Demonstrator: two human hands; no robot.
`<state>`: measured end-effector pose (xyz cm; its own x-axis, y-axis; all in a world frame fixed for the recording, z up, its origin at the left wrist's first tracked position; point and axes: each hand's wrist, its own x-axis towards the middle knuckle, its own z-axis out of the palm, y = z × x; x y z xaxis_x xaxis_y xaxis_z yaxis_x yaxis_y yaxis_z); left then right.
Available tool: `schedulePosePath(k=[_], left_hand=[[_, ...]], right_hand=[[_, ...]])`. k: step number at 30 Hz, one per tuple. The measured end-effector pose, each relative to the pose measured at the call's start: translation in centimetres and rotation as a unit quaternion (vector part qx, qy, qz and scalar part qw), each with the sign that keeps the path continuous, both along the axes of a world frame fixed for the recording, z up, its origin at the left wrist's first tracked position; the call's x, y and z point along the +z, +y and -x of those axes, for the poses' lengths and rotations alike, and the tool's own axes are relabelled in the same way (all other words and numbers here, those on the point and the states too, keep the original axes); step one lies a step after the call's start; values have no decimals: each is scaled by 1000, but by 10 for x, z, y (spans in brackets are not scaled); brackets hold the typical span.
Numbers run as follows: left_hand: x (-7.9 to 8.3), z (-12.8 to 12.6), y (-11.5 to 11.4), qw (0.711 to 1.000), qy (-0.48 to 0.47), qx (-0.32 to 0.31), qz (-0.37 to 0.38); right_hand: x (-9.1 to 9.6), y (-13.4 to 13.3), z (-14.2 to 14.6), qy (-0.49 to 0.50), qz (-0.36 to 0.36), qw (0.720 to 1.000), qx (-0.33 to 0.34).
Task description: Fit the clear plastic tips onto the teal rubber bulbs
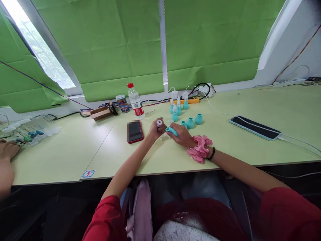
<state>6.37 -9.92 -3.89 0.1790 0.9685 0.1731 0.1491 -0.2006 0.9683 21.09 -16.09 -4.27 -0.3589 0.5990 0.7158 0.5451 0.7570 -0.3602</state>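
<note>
My left hand is closed around a small whitish, translucent nozzle, whose round open end faces up. Close beside it, my right hand grips a turquoise rubber bulb, tilted toward the left hand. The two parts look apart. Just beyond my hands stand loose turquoise bulbs with open necks. Behind these are several turquoise bulbs fitted with clear pointed nozzles. Small clear pieces lie on the table under my hands, partly hidden by them.
A red-cased phone lies left of my hands, with a water bottle, a can and an open cardboard box behind. An orange power strip stands at the back. Right is a charging phone. Another person's hand is far left.
</note>
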Motion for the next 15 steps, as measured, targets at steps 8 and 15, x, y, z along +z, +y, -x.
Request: schedulePosePath(k=[8,15], left_hand=[[-13,-2,-5,948,240,65,-197],[-22,-12,-17,880,380,37,-282]], right_hand=[[13,3,-13,146,-36,984,-100],[22,25,-32,211,-42,966,-141]])
